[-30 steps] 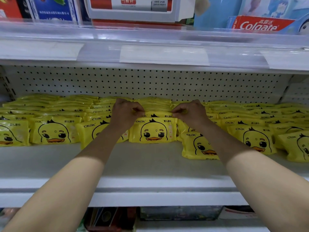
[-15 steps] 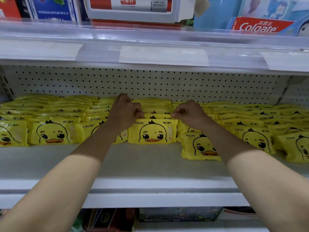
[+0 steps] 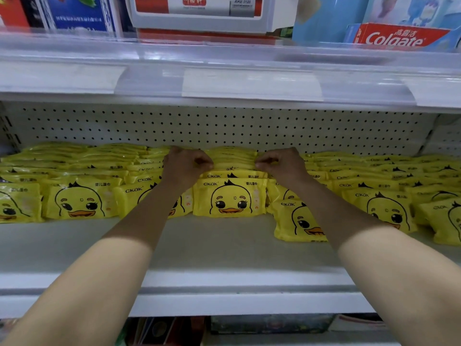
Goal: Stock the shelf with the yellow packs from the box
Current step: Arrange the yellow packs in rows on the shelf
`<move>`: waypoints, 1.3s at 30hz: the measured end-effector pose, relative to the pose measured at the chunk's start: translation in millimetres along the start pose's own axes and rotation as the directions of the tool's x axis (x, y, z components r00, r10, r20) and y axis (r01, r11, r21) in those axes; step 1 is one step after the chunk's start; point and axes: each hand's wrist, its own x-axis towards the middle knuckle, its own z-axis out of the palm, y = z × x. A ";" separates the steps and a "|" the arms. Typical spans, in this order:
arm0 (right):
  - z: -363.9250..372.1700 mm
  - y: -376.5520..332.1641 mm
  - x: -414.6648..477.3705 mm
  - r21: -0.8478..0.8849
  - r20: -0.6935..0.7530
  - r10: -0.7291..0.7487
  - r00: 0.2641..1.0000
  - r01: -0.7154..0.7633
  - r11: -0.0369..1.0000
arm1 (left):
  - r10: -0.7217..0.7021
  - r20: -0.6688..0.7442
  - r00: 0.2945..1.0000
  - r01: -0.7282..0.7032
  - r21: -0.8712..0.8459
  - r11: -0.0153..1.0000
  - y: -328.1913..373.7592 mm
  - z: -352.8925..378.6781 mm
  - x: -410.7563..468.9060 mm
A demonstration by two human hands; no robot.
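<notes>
Between the two sets of fingertips, in the middle column of the rows, sits the yellow pack (image 3: 234, 165) being set in place. The left hand (image 3: 185, 163) and the right hand (image 3: 284, 163) each pinch one of its upper corners with curled fingers (image 3: 205, 163), just behind the front duck-faced pack (image 3: 230, 199). These soft packs lean on one another, so an uneven release could likely slump this one forward and nudge the front pack out of line. The right forearm could also brush the skewed pack (image 3: 299, 222) lying below that wrist. Nearer than the fingers, the white shelf (image 3: 212, 248) shows a bare front strip. Beyond them rises a perforated back panel (image 3: 224, 128), and above hang a clear price rail (image 3: 249, 83) and a Colgate carton (image 3: 396, 37). The box is out of view.
</notes>
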 end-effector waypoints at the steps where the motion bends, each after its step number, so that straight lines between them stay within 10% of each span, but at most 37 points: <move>1: 1.0 -0.9 1.6 -0.035 0.005 0.011 1.000 -0.011 0.999 | 0.002 0.004 1.000 -0.002 0.002 1.000 1.4 0.4 1.6; 16: 0.1 -10.3 8.7 -0.202 0.078 0.036 0.996 -0.019 0.979 | 0.053 0.085 0.995 -0.051 -0.033 0.998 4.7 7.2 18.1; 28: 1.2 -11.1 10.4 -0.254 0.102 -0.018 0.995 0.043 0.966 | 0.202 0.214 0.956 -0.280 0.454 0.846 9.8 7.2 29.1; 34: -2.5 6.1 19.3 -0.094 0.019 -0.019 1.000 0.021 0.995 | 0.123 0.077 0.989 -0.122 -0.025 0.992 -10.1 1.3 35.4; 39: 3.2 4.5 28.4 -0.229 0.056 0.009 0.998 0.004 0.973 | 0.058 0.165 0.985 -0.050 -0.056 0.997 -13.5 9.5 39.7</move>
